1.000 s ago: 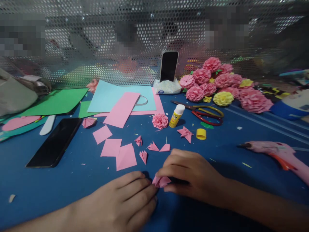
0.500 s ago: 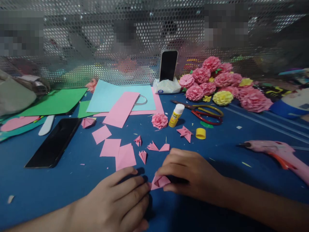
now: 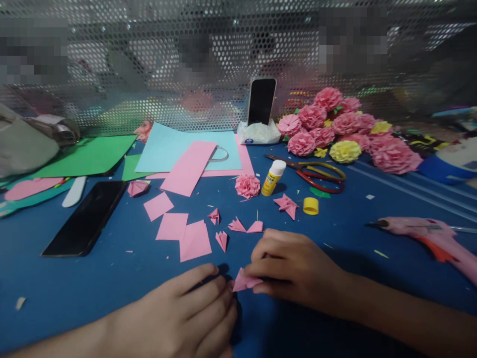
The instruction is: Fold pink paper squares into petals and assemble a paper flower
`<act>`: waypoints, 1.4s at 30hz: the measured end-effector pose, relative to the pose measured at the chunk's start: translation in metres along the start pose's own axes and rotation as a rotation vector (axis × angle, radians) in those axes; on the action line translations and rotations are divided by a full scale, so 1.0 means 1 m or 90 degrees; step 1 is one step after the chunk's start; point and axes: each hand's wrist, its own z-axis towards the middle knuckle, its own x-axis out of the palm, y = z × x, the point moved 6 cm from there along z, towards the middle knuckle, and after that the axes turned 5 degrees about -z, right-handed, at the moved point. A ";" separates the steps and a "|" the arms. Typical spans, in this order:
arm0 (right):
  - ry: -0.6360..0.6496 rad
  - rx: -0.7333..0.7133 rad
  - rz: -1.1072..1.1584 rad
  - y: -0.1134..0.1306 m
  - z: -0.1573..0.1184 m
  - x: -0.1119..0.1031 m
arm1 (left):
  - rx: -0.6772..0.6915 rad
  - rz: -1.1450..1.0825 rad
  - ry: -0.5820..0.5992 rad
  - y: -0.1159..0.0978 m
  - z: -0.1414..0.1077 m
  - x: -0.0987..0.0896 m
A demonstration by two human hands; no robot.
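Observation:
A small folded piece of pink paper (image 3: 244, 281) lies between my hands near the front of the blue table. My right hand (image 3: 294, 266) pinches its right side between thumb and fingers. At its left corner are the curled fingertips of my left hand (image 3: 197, 308), whose thumb is mostly hidden. Just beyond are small folded pink pieces (image 3: 221, 240) and pink paper squares (image 3: 195, 240). A glue stick (image 3: 274, 178) stands upright beside a pink paper rosette (image 3: 247, 186), and a folded pink star (image 3: 286, 205) lies near its yellow cap (image 3: 310, 206).
Scissors (image 3: 322, 174) lie behind the star, a pink glue gun (image 3: 421, 229) at the right. A black phone (image 3: 85, 219) lies at the left; another (image 3: 262, 101) stands at the back. Paper flowers (image 3: 345, 124) and coloured sheets (image 3: 149, 154) fill the rear, before a perforated metal panel (image 3: 156, 107).
The folded pink paper now shows a more pointed top, with its former open fold no longer visible. My right index finger has come down onto it. The view has shifted slightly.

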 end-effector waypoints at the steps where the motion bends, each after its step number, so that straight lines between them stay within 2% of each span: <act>1: 0.002 0.003 -0.004 0.000 0.000 0.000 | -0.003 -0.003 -0.008 0.000 0.000 0.000; 9: 0.011 0.004 -0.036 0.002 -0.001 -0.002 | -0.066 -0.044 -0.071 0.008 -0.001 -0.007; 16: 0.002 -0.018 -0.093 0.009 -0.001 -0.002 | -0.050 -0.037 -0.036 0.007 0.000 -0.002; 20: -0.022 -0.023 -0.206 0.021 -0.001 -0.001 | -0.071 -0.041 -0.026 0.008 0.003 0.000; 22: -0.026 -0.031 -0.260 0.027 0.000 0.001 | -0.054 -0.024 -0.019 0.007 0.003 0.000; 26: 0.011 -0.061 -0.315 0.041 -0.001 0.007 | 0.005 -0.002 0.031 0.002 0.000 0.000; 29: 0.074 -0.081 -0.361 0.057 -0.008 0.013 | 0.023 -0.008 0.055 0.000 -0.002 0.001; 31: 0.123 -0.088 -0.385 0.066 -0.013 0.016 | 0.030 -0.024 0.036 0.000 -0.002 0.001; 33: 0.122 -0.075 -0.406 0.070 -0.015 0.014 | 0.031 -0.050 0.008 0.001 0.000 0.000; 36: 0.052 -0.065 -0.388 0.064 -0.010 0.003 | 0.026 -0.098 -0.030 0.005 0.004 -0.004; 37: 0.057 -0.064 -0.358 0.058 -0.007 0.002 | 0.024 -0.111 -0.037 0.006 0.006 -0.004; 39: 0.023 -0.003 -0.300 0.040 -0.001 -0.004 | 0.018 -0.123 -0.042 0.008 0.008 -0.005; 42: 0.092 0.123 -0.128 0.012 0.002 0.003 | 0.012 -0.121 -0.022 0.010 0.010 -0.004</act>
